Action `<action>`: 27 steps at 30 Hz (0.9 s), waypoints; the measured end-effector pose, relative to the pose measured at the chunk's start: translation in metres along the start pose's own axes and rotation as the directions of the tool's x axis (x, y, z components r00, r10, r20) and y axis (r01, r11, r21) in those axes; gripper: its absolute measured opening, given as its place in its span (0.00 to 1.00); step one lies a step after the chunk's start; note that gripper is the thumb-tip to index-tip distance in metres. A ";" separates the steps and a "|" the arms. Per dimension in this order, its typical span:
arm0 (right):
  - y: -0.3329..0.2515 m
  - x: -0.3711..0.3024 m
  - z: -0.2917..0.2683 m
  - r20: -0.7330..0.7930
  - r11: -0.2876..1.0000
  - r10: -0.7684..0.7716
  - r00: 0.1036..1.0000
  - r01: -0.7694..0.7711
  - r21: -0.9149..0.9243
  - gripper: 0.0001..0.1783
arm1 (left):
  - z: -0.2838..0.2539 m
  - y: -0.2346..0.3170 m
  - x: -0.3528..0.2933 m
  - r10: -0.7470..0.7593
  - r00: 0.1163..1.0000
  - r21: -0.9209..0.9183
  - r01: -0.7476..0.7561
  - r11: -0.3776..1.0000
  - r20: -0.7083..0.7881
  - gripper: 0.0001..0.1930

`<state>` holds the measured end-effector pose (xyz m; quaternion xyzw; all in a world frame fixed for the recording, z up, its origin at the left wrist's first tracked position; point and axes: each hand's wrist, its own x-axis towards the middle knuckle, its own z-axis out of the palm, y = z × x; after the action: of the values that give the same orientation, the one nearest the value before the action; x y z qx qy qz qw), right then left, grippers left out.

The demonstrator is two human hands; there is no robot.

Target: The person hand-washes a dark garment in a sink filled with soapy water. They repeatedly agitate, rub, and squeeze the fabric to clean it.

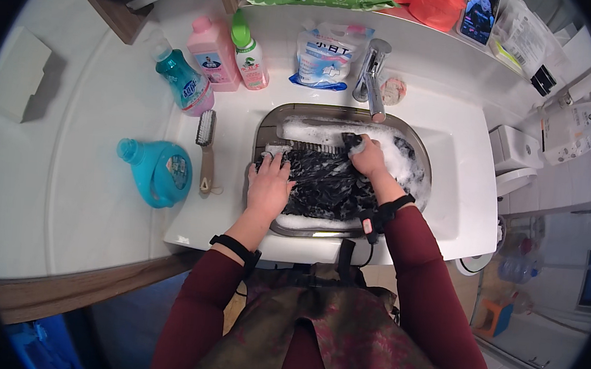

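A wet black patterned cloth (320,187) lies spread over a ridged washboard (313,146) inside a grey-brown basin (427,161). My left hand (269,188) rests on the cloth's left side, fingers stretched out and a little spread. Farther right, my right hand (368,158) is closed around a bunched part of the same cloth, near the board's far edge. White suds (397,151) float along the far and right sides of the basin, with more along the near side. Most of the washboard is hidden under the cloth.
The basin sits in a white sink (453,191), below a chrome faucet (371,79). Left of it lie a scrub brush (205,152) and a blue detergent bottle (163,173). Behind stand a teal bottle (183,83), a pink bottle (215,58), a green-capped bottle (252,58) and a detergent pouch (328,57).
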<state>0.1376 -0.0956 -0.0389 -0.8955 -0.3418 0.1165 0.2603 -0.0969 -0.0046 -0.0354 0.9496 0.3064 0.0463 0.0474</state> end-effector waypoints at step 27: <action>-0.035 -0.055 0.016 -0.112 0.744 -0.533 0.839 0.527 0.410 0.29 | 0.003 0.002 0.001 -0.004 1.000 -0.062 0.004 0.998 0.000 0.25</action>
<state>0.0710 -0.1045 -0.0314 -0.6820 -0.5494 0.1149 0.4689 -0.0948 -0.0062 -0.0385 0.9470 0.3068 0.0555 0.0768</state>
